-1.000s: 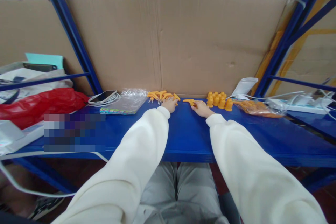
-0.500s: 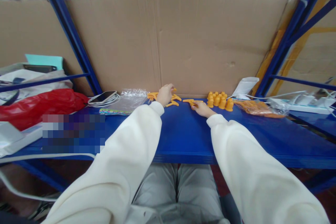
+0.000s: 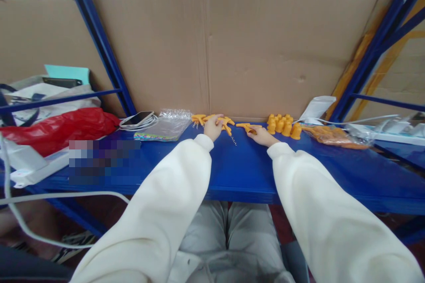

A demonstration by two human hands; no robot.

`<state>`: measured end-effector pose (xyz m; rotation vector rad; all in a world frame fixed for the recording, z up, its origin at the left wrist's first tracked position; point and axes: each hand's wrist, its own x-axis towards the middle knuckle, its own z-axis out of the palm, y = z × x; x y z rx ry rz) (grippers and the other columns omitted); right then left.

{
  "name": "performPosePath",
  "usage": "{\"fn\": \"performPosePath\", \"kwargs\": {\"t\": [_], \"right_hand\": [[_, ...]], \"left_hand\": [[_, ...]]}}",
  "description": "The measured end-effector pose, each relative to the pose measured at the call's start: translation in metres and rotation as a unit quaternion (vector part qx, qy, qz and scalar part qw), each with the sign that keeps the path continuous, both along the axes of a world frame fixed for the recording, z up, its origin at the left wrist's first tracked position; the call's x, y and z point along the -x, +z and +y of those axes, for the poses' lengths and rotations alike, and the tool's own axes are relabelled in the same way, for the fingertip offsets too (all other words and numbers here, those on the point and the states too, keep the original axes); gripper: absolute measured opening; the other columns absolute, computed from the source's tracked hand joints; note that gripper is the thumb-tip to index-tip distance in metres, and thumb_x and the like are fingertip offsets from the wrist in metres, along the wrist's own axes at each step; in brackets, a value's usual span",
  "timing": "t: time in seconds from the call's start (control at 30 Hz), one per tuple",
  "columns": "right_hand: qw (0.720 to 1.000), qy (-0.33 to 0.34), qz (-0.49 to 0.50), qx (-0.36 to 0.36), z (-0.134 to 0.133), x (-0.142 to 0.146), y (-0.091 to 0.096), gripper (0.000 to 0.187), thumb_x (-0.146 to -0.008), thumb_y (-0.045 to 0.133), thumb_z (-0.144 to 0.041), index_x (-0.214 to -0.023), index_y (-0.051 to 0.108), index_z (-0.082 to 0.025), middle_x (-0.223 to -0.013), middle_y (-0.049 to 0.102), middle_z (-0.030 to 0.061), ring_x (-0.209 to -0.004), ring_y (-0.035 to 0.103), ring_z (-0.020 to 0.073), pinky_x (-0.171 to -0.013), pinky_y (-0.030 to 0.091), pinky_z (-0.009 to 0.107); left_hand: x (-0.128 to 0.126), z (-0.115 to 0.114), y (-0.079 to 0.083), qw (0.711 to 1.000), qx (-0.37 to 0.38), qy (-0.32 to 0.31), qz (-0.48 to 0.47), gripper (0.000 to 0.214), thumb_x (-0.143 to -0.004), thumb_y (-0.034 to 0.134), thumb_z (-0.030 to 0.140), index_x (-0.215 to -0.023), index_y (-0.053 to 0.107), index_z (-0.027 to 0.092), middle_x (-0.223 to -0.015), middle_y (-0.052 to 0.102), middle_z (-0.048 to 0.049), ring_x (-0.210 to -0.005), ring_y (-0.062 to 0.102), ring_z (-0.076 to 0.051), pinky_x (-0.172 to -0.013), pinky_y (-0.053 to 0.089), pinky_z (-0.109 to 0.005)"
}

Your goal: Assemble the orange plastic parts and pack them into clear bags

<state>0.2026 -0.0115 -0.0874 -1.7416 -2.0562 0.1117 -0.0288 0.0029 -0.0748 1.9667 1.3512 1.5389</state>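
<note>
My left hand [image 3: 213, 127] rests on the blue shelf [image 3: 239, 168] with its fingers curled on an orange plastic piece [image 3: 226, 122] from a small heap of such pieces [image 3: 201, 119]. My right hand [image 3: 261, 135] lies a little to the right, fingers closed on another flat orange piece [image 3: 247, 127]. A thin metal spring [image 3: 233, 140] lies on the shelf between the hands. Just right of my right hand stands a cluster of several upright orange caps [image 3: 283, 125].
A cardboard sheet [image 3: 232, 53] backs the shelf. On the left lie a clear plastic bag [image 3: 164, 126], a phone with white cable [image 3: 137, 119] and a red bag [image 3: 56, 129]. On the right lie a bag of orange parts [image 3: 332, 136] and a white pouch [image 3: 315, 108].
My left hand lifted to the heap of orange pieces, then came back down onto the shelf with one. A spring now lies between the hands. My right hand stayed put.
</note>
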Motion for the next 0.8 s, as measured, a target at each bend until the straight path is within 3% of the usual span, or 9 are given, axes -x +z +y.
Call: {"fn": "performPosePath", "kwargs": {"t": [0.1,0.23,0.4,0.63,0.8], "right_hand": [[1.0,0.004,-0.002,0.0,-0.002,0.001,0.001,0.051,-0.094,0.055,-0.032,-0.141,0.059,-0.012,-0.146,0.057,0.0152,-0.137,0.052,0.0313,-0.115,0.04,0.042],[1.0,0.006,0.009,-0.007,-0.003,0.0,0.0,0.049,-0.093,0.057,-0.031,-0.139,0.061,-0.016,-0.145,0.059,0.0131,-0.136,0.053,0.0308,-0.115,0.04,0.044],[1.0,0.01,0.012,-0.005,-0.004,0.001,0.002,0.046,-0.092,0.056,-0.025,-0.137,0.063,-0.014,-0.144,0.059,0.0129,-0.137,0.053,0.0291,-0.116,0.038,0.04],[1.0,0.01,0.025,-0.013,-0.005,0.001,0.003,0.043,-0.092,0.052,-0.017,-0.133,0.065,-0.015,-0.142,0.062,0.0101,-0.136,0.054,0.0254,-0.117,0.038,0.037],[0.999,0.021,0.031,-0.011,-0.008,0.002,0.006,0.043,-0.092,0.051,-0.016,-0.133,0.064,-0.012,-0.141,0.062,0.0122,-0.134,0.056,0.0239,-0.115,0.039,0.034]], "left_hand": [[0.005,-0.004,0.003,0.996,0.0,-0.007,0.094,0.033,-0.087,0.062,0.013,-0.119,0.071,0.017,-0.112,0.076,-0.0083,-0.103,0.071,-0.021,-0.1,0.054,-0.036],[0.01,-0.008,0.007,0.974,0.019,-0.073,0.213,0.042,-0.087,0.063,0.015,-0.129,0.067,0.021,-0.122,0.074,-0.0064,-0.115,0.067,-0.022,-0.108,0.048,-0.038],[0.014,-0.013,0.012,0.94,0.075,-0.132,0.304,0.038,-0.09,0.056,0.014,-0.123,0.072,0.022,-0.134,0.069,-0.0069,-0.129,0.06,-0.023,-0.115,0.041,-0.038],[0.016,-0.016,0.015,0.918,0.139,-0.171,0.329,0.027,-0.085,0.064,0.02,-0.108,0.078,0.024,-0.113,0.077,-0.0045,-0.103,0.072,-0.02,-0.1,0.05,-0.03],[0.015,-0.02,0.017,0.901,0.128,-0.19,0.367,0.03,-0.082,0.067,0.024,-0.111,0.076,0.023,-0.115,0.075,-0.0048,-0.106,0.069,-0.02,-0.096,0.049,-0.027]]}}
